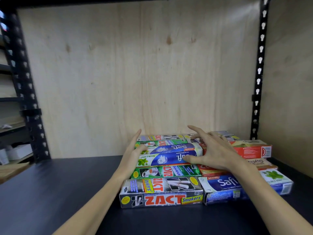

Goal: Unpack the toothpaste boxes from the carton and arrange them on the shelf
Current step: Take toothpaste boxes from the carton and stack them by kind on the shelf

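Both hands bracket one blue Safi box that lies raised on top of the stack on the shelf. Left hand stands edge-on against the box's left end, fingers straight, thumb lying over its top corner. Right hand is spread wide over the box's right end, thumb touching the front face, fingers fanned out above the boxes behind; neither hand is curled round it, so this reads as pressing and squaring, not gripping. The box's long axis runs left to right, parallel to the stack's front edge, so the hands sit at its two ends and each is equally near. It lies slightly tilted, near the middle of the stack's left column, behind the green Zact box and the Smokers box. My judgement: the next move is to settle it flat and flush with its neighbours. No carton shows.
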Available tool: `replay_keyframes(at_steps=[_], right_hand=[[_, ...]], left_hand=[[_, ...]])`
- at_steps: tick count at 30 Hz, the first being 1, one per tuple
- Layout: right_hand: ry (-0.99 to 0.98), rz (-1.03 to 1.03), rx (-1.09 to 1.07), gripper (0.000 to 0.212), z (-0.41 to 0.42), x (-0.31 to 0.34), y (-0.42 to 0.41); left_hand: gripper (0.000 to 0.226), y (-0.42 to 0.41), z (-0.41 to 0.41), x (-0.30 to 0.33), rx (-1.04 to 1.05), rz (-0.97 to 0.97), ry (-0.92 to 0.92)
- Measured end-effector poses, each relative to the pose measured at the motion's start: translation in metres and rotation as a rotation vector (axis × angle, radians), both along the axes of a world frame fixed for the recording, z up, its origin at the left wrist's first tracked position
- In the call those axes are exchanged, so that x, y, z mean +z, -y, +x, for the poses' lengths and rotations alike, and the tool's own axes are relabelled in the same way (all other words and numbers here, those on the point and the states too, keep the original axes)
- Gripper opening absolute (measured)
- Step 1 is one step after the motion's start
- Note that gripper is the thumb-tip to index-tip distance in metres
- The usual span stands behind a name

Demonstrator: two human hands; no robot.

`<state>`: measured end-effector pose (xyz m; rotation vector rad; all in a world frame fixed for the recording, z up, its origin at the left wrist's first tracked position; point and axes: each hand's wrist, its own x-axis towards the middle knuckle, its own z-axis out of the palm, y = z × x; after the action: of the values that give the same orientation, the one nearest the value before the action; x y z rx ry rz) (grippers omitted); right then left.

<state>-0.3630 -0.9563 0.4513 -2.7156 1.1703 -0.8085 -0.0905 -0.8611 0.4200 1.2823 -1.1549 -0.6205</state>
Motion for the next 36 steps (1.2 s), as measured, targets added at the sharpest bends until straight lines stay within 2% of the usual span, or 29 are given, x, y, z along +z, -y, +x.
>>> replay_keyframes(at_steps=[7,9,11,16,19,22,26,28,36], right_hand=[[0.010,-0.057,-0.018,0.103,-0.010,-0.007,0.005],[0.048,-0.092,-0.034,0.096,-0.011,-0.008,-0.001],[0.103,-0.144,-0.029,0.082,-0.011,-0.007,-0.017],[0.148,-0.279,0.112,0.049,0.000,-0.020,-0.088],[0.120,-0.304,0.122,0.051,0.001,-0.036,-0.121],[0.019,-0.306,0.100,0.055,0.001,-0.049,-0.136],[0.007,-0.272,0.119,0.061,0.007,-0.055,-0.147],[0.041,-0.240,0.147,0.064,0.017,-0.052,-0.155],[0.207,0.031,0.341,0.060,0.085,-0.052,-0.182]], left_hand=[[0.066,0.005,-0.011,0.002,-0.011,-0.014,-0.012],[0.061,0.002,-0.014,0.005,-0.045,-0.036,-0.105],[0.055,-0.006,-0.015,0.006,-0.032,-0.042,-0.124],[0.025,-0.048,-0.016,0.002,0.077,0.009,0.041],[0.038,-0.081,-0.014,-0.004,0.170,-0.003,0.128],[0.037,-0.111,-0.013,-0.009,0.111,-0.005,0.221],[0.084,-0.148,-0.015,-0.015,0.119,-0.001,0.472],[0.094,-0.163,-0.013,-0.015,0.098,0.034,0.561],[0.070,-0.221,0.060,-0.008,0.153,0.167,0.702]])
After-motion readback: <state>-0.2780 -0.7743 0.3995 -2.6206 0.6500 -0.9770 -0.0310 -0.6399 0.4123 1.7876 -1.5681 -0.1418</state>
